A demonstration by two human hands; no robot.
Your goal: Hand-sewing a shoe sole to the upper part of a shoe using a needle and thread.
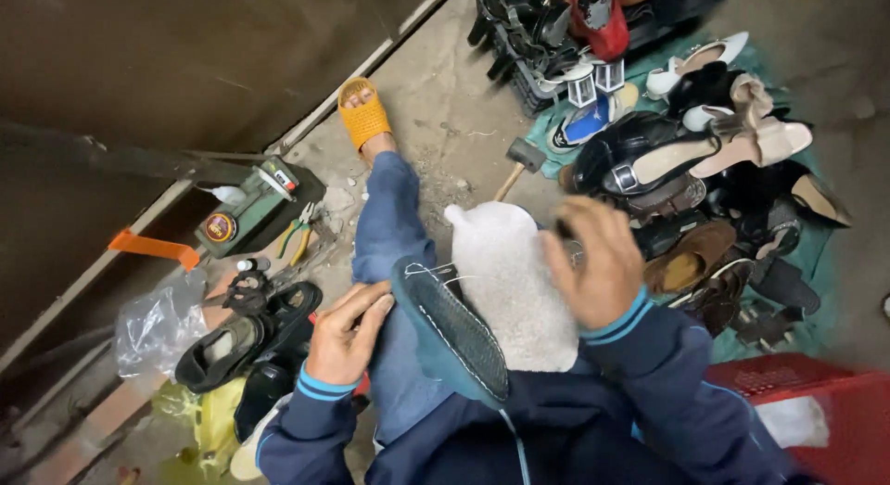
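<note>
The left hand grips a teal-soled slipper on the lap; the right hand rests on its white fleece upper. Shoes lie far right.

A fuzzy white slipper with a dark teal sole lies sole-edge up between both hands, the sole rim at the left fingertips, the upper under the right fingers.

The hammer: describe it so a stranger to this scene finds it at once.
Start at the heap of shoes on the green cloth at the right. On the bare concrete floor at its left edge, beyond the white fleecy slipper, lies the hammer. It alone there has a dark metal head on a pale wooden handle.
</note>
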